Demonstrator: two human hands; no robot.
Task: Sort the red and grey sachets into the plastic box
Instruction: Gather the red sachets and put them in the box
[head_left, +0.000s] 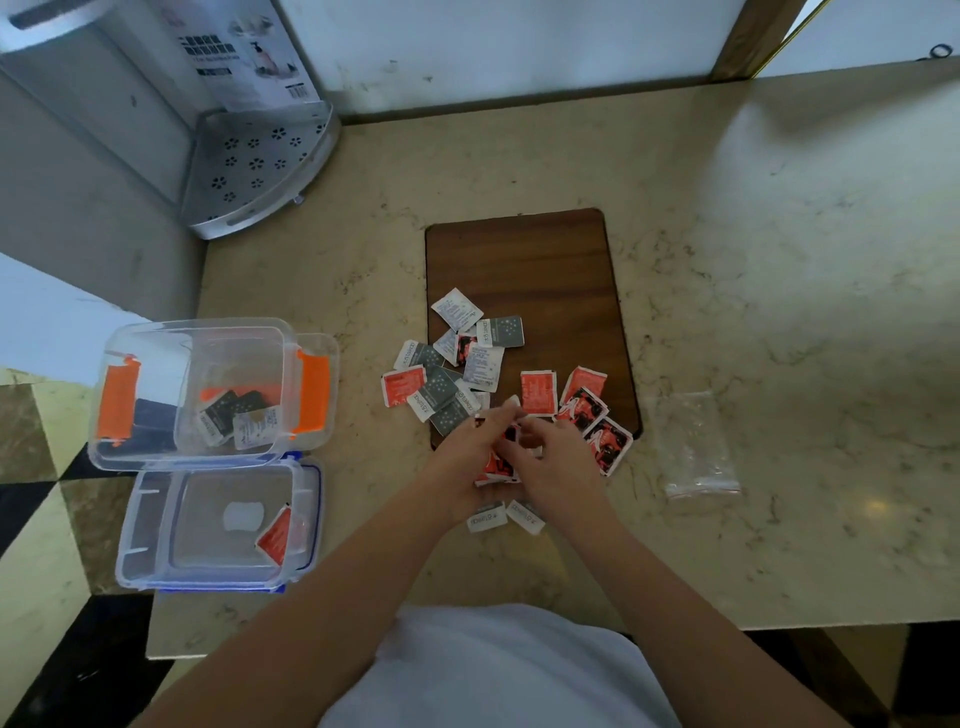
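Both hands meet over the near edge of a dark wooden board that lies on a pale marble bench. The left hand and the right hand have their fingers curled together around a small bunch of red sachets, which shows between and under them; which hand carries most of the bunch I cannot tell. Loose sachets spread over the board and just off its left edge: a grey sachet and a white-backed one lie farthest away, a red sachet sits flat just beyond the hands, and more red ones fan out to the right of the right hand. Two more sachets lie on the bench under the wrists. To the left stands a clear plastic box with orange clips, holding a few grey sachets. Touching its near side is a second clear box with blue trim, with one red sachet leaning in its right corner. An empty clear bag lies on the bench to the right of the board. A perforated metal corner shelf leans at the far left.
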